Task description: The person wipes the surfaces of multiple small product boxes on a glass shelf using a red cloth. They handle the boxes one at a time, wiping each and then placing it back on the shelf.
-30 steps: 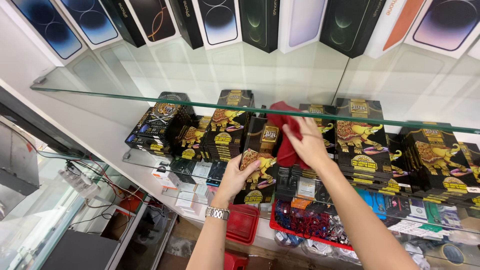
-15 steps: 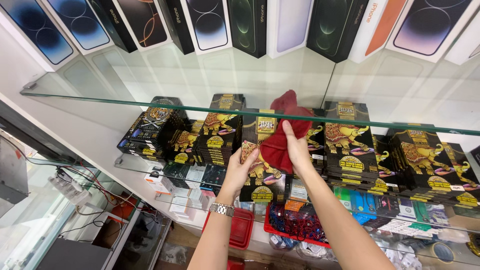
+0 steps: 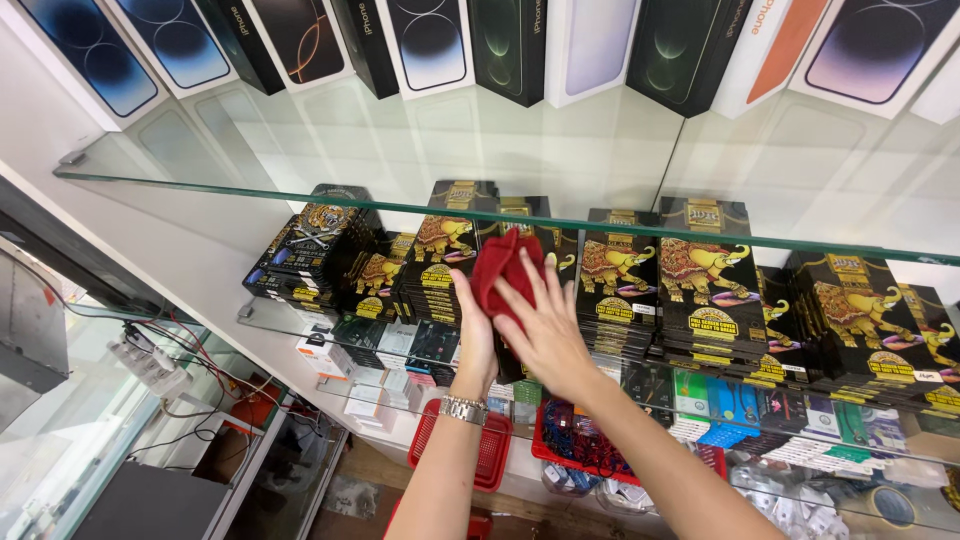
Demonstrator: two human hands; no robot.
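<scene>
Shifted left since before, our right hand (image 3: pixel 548 335) presses open-palmed on the red cloth (image 3: pixel 505 272) while our left hand (image 3: pixel 474 335) grips a black box (image 3: pixel 508 358) beneath.

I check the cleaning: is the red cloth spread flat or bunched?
Bunched: the red cloth sits crumpled under the right hand.

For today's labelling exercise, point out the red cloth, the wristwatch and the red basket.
red cloth (image 3: pixel 503 268), head view, middle of the bunched fabric.
wristwatch (image 3: pixel 463 409), head view, metal band.
red basket (image 3: pixel 492 452), head view, mesh wall.
</scene>
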